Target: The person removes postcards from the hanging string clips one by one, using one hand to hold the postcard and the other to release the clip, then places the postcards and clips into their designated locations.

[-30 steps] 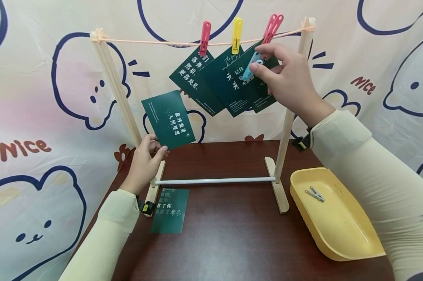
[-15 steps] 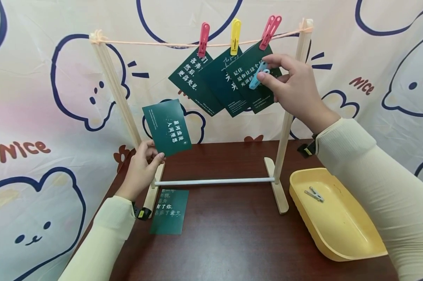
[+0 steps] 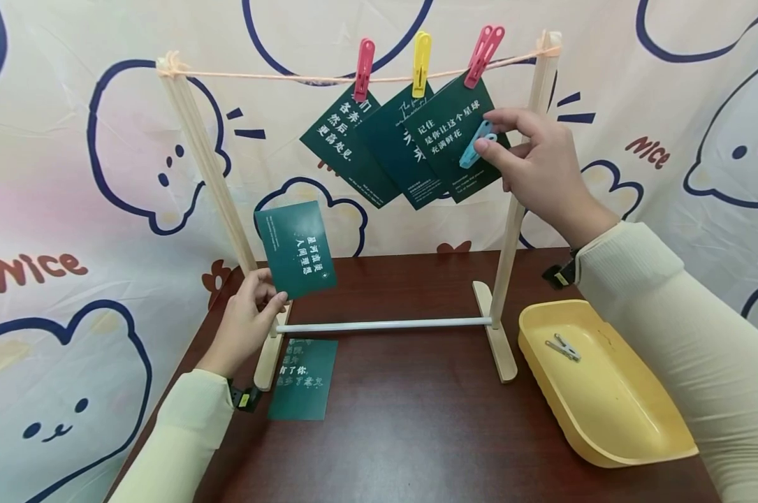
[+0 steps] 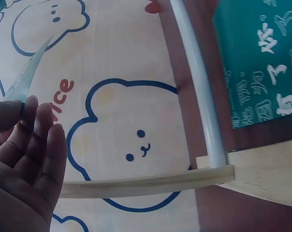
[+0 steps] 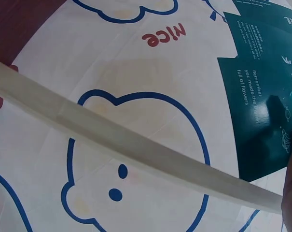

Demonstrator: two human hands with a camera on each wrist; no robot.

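In the head view my left hand pinches a green printed card by its lower left corner, in front of the rack's left post. The left wrist view shows that card edge-on between thumb and fingers. My right hand pinches a light blue clothespin in front of the rightmost hanging card. Two more green cards, a left one and a middle one, hang overlapping from the peach string. A pink clothespin, a yellow clothespin and another pink clothespin hold them.
The wooden rack has a left post, a right post and a white crossbar. Another green card lies on the dark table by its left foot. A yellow tray at right holds a grey clothespin.
My left hand has moved down and slightly left with its card. My right hand has moved down and right with the blue clothespin, uncovering more of the rightmost card's print.
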